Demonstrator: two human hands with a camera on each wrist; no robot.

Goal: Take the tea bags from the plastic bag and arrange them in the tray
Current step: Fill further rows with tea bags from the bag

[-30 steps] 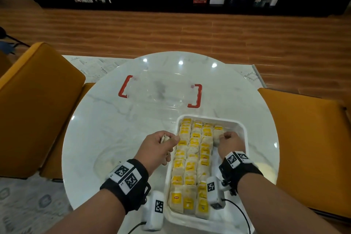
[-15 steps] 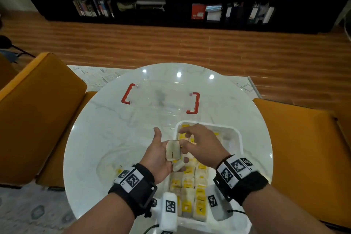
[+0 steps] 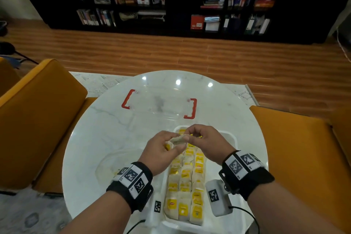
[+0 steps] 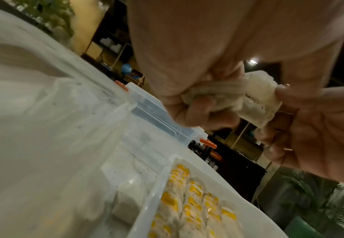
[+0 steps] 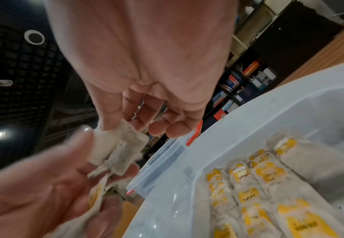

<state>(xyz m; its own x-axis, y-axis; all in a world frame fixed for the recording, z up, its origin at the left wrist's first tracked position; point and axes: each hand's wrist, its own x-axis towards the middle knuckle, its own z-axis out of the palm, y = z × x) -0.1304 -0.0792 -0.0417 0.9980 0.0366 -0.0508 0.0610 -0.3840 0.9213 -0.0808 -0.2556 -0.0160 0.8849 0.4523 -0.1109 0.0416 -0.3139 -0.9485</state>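
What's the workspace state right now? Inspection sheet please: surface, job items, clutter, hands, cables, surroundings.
Surface: round white marble table, glossy, lamp reflections.
Job's things: white tray holding rows of yellow-tagged tea bags; one tea bag held above the tray; clear plastic bag left of the tray.
Clutter: clear lid with red handles at the far side.
Hands: left hand and right hand both pinch the held tea bag.
Cables: black cable from the right wrist camera.
Surroundings: orange chairs, wood floor, dark bookshelf.
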